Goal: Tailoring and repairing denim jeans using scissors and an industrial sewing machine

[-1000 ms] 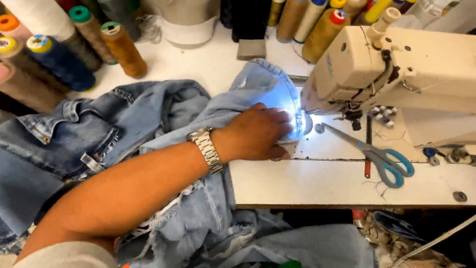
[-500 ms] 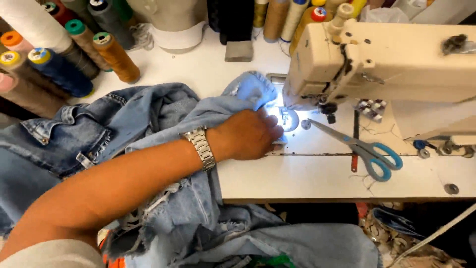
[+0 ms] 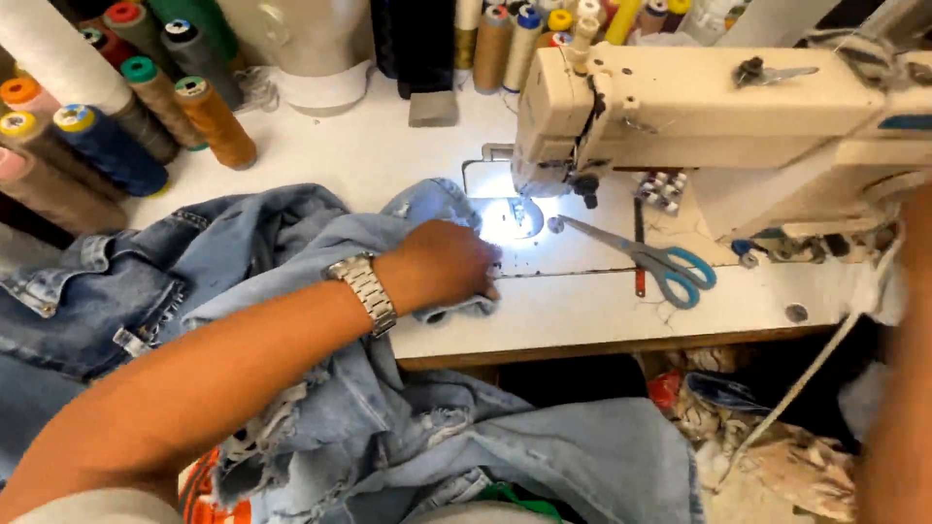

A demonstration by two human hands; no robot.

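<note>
A: Left hand (image 3: 442,267)?
B: Palm down, fingers curled over a fold of the denim garment (image 3: 291,320), pinning it to the white table (image 3: 582,315). Closed grip on the cloth.
A: Where's the denim relative to it?
B: Under the hand, trailing left and off the table edge. Sewing machine (image 3: 680,107) needle just right of the fingertips; scissors (image 3: 650,257) further right.
A: Right hand?
B: Blurred forearm at the frame edge; can't tell.

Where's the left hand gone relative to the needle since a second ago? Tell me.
Yes. The left hand has drawn back left of the sewing machine needle, pulling the denim along.
</note>
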